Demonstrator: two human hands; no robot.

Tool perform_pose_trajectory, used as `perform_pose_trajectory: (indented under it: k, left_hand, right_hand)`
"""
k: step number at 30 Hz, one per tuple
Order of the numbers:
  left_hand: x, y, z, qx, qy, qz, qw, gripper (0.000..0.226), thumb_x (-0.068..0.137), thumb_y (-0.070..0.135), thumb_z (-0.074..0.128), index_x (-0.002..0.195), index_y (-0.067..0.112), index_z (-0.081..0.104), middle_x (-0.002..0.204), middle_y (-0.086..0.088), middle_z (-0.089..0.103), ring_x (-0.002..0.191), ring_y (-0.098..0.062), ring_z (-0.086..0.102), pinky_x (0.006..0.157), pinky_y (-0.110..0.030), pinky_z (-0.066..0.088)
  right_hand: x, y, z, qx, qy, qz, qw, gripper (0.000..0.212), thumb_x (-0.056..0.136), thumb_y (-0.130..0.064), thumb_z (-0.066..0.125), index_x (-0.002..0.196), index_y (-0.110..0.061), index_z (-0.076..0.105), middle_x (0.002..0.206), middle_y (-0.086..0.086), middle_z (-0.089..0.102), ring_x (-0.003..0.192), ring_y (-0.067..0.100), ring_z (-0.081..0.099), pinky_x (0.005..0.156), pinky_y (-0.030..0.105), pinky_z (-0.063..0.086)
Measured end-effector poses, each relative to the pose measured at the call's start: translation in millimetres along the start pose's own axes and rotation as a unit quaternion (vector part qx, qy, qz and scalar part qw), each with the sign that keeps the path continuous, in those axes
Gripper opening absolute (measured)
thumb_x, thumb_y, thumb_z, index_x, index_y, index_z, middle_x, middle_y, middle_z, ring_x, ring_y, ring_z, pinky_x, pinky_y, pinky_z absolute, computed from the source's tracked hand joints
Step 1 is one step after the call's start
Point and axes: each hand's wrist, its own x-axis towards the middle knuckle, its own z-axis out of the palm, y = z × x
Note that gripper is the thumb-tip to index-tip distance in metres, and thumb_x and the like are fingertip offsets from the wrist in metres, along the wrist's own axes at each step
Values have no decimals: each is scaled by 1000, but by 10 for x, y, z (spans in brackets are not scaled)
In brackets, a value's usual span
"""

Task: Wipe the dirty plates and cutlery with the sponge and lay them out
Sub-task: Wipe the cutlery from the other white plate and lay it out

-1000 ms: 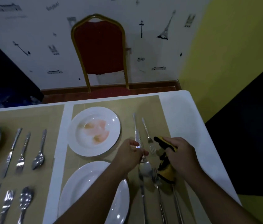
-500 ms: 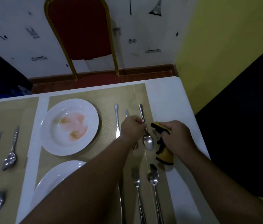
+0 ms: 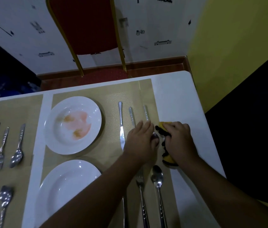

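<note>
Left hand (image 3: 139, 140) lies over spoon (image 3: 145, 111) and fork (image 3: 131, 113), far-right part of counter (image 3: 176, 96). Fingers look stretched out, grip apart, just resting on them. Right hand (image 3: 178, 140) has grip clamped on yellow-black sponge (image 3: 162, 128), just beside spoon toward counter's right edge. Knife (image 3: 121, 127) sits left of fork. Stained plate (image 3: 52, 137) further left, clean plate (image 3: 64, 186) nearer front edge.

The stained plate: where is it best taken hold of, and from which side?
On the stained plate, probably the broad flat rim at its right edge, coming from the right, where the left hand lies nearest. The smears sit in the sunken middle, so a rim grip avoids them.
</note>
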Motion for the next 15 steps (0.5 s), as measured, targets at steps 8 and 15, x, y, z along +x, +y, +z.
perform_pose_trajectory:
  k: [8,15]
  left_hand:
    - [-120,-254,-98,106,-10,-52,993,64,105,37,34,160,11,12,168,-9,9,155,-28,2,125,-44,12]
    - [-164,-289,-133,130,-39,-24,990,65,106,37,32,160,13,4,168,-8,0,155,-26,-5,123,-41,2]
  right_hand:
    - [55,-78,-122,19,13,16,1000,50,77,7,54,120,-15,65,102,8,59,97,29,44,76,44,50]
    - [-1,-287,-210,5,-4,17,1000,45,83,3,52,123,-16,62,110,5,56,107,23,40,81,39,49]
